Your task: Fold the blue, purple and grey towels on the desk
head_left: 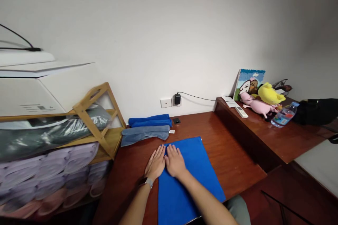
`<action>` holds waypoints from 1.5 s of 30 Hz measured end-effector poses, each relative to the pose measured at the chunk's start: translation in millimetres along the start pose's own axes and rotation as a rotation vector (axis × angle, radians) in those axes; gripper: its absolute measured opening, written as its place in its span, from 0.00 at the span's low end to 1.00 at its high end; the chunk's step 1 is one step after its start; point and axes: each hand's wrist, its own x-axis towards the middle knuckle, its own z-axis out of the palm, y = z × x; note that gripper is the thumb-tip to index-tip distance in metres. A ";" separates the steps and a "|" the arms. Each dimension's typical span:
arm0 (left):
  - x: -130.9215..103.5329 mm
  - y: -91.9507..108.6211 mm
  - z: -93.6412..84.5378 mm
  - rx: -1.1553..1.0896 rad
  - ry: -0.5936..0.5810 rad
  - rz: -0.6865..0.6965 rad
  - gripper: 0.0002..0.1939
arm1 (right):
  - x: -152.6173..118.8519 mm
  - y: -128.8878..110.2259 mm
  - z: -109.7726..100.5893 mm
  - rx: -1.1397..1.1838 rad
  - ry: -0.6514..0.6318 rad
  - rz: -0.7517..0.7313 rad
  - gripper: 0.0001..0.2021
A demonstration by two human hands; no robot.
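A blue towel [196,168] lies spread flat on the brown wooden desk, its near end running toward my body. My left hand [156,161] rests flat at the towel's left edge, fingers stretched out and pointing away from me. Beside it my right hand [174,160] presses flat on the cloth near the far left corner, fingers extended. The two hands almost touch at the thumbs, and neither grips anything. Behind them, by the wall, lie a folded blue towel [150,120] and a folded grey-blue towel [145,134] with a white tag.
A wooden rack [96,119] with slippers [52,168] and a white box [29,95] stands at the left. On the raised right section are a water bottle [284,115], a pink plush toy [257,105], a yellow plush toy [270,94] and a remote [241,112]. A charger [177,98] is plugged in.
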 end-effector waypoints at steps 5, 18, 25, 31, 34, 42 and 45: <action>-0.5 0.7 1.5 0.000 0.036 0.003 0.33 | -6.7 16.5 -1.8 -0.021 -0.070 0.117 0.32; -4.5 3.3 -19.7 -0.162 0.268 0.008 0.32 | -54.1 128.7 -94.4 -0.113 0.054 0.413 0.32; -89.4 33.0 17.9 0.011 0.239 0.175 0.29 | -59.3 -13.4 -15.9 0.047 0.058 -0.112 0.31; -103.9 40.6 15.8 0.056 0.122 0.135 0.30 | -61.9 -0.8 -4.6 0.025 -0.078 -0.006 0.32; -101.0 48.5 3.4 0.016 0.113 0.079 0.33 | -68.8 60.0 -36.2 -0.064 -0.090 0.137 0.33; -99.0 54.9 -7.6 -0.074 0.049 0.046 0.34 | -94.6 153.8 -113.6 -0.208 -0.063 0.553 0.33; -97.8 52.9 -11.7 -0.140 0.145 0.070 0.33 | -96.6 112.0 -101.7 -0.182 0.044 0.413 0.32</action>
